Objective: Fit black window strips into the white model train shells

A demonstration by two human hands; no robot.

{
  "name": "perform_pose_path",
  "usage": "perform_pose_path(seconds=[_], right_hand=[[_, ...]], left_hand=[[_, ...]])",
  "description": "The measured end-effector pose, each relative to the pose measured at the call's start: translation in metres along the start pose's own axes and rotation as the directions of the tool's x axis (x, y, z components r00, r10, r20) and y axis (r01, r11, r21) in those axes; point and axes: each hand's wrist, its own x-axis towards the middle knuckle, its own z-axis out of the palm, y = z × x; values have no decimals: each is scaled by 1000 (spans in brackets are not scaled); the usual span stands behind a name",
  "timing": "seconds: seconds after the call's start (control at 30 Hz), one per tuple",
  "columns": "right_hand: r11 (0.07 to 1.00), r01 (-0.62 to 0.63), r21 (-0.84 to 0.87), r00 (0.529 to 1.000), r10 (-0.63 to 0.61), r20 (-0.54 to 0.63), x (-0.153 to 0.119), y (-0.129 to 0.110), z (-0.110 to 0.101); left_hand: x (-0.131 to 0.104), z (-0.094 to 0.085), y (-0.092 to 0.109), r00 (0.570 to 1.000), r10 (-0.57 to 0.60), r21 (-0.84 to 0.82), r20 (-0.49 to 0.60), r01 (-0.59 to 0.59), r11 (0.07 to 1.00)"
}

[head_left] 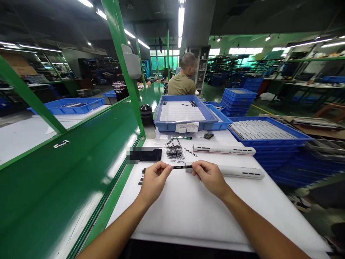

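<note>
Between my two hands a thin black strip with light window-like gaps [181, 167] is held level above the white table. My left hand [156, 178] pinches its left end, and my right hand [208, 175] pinches the right end. Just beyond lies a loose pile of similar black strips [175, 152]. To the right, a white train-shaped shell with dark window slots [241, 172] lies partly behind my right hand. Another such shell [223, 149] rests farther back. A few small dark pieces [141, 177] are beside my left hand, partly hidden by it.
A dark phone [148, 155] lies at the left, near a green-handled tool [183, 138]. Blue trays [185, 126] stand at the back; another blue tray [264, 141] holds white shells at right. A green post [132, 86] and bottle [147, 117] edge the left. A person [182, 82] sits beyond.
</note>
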Motion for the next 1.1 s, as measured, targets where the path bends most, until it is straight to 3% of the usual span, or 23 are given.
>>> perform_pose_path(seconds=[0.17, 0.27, 0.4, 0.47, 0.6, 0.67, 0.77, 0.93, 1.1], right_hand=[[999, 29, -40, 998, -26, 63, 0, -13, -8], [989, 93, -115, 995, -89, 38, -6, -26, -14], [897, 361, -255, 931, -365, 34, -21, -41, -22], [844, 453, -287, 886, -461, 44, -31, -46, -26], [790, 511, -340, 850, -524, 57, -48, -52, -34], [776, 518, -361, 842, -537, 54, -54, -54, -38], [758, 532, -378, 826, -562, 38, -59, -54, -43], [773, 528, -352, 832, -554, 30, -63, -52, -48], [792, 500, -352, 861, -499, 99, -70, -45, -50]], left_hand=[[-4, -2, 4, 999, -42, -34, 3, 42, 999], [-8, -4, 9, 999, 51, 15, 12, -52, 999], [-18, -4, 15, 959, 282, 124, 15, -282, 951], [-22, -5, 16, 891, 453, 194, 15, -447, 873], [-28, -7, 13, 659, 749, 267, 75, -737, 621], [-28, -9, 11, 564, 813, 273, 144, -812, 515], [-29, -9, 9, 495, 840, 292, 221, -856, 427], [-32, -5, 9, 492, 834, 270, 248, -862, 428], [-36, 5, 9, 579, 777, 218, 247, -815, 537]])
